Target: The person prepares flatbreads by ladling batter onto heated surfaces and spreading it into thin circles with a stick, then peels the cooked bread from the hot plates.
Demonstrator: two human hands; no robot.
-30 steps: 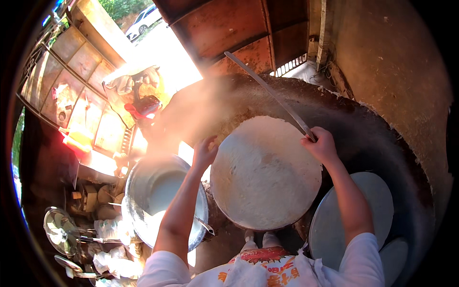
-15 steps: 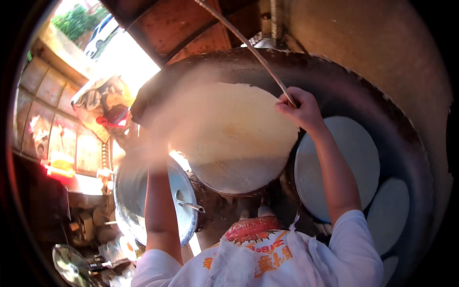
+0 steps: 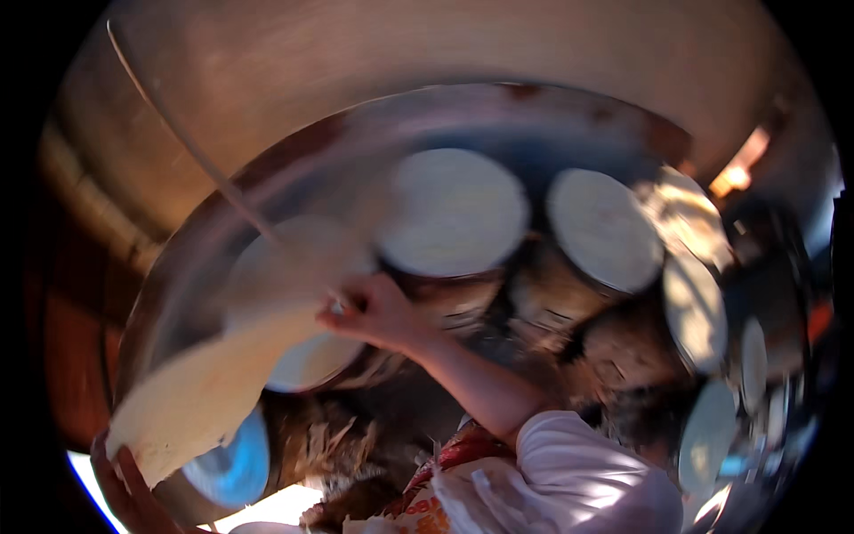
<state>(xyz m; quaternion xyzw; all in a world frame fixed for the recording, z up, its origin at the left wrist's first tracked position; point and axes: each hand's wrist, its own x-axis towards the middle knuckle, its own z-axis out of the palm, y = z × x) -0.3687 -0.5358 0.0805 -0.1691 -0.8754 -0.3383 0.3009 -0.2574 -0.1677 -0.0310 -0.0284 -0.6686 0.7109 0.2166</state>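
Note:
A large, thin, pale pancake [image 3: 200, 383] hangs in the air across the lower left, slanting up toward the middle. My left hand [image 3: 133, 494] is closed on its near left edge, the fingers showing against the sheet. My right hand [image 3: 378, 311] is closed round a long thin stick [image 3: 182, 133] that slopes up to the far left. The pancake's upper edge reaches the right fingers; motion blur hides whether they pinch it too. Behind and below it, a round griddle [image 3: 316, 360] shows in part.
More round griddles stand in a curve: one with a white top [image 3: 458, 214], another [image 3: 605, 231], and several further right. A dark curved rim [image 3: 525, 102] runs behind them under a brown wall [image 3: 427, 40]. A blue basin [image 3: 236, 463] sits at lower left.
The view has turned to the right. The pancake that lay flat on its griddle is now lifted, with my left hand at its edge. The stick stays in my right hand.

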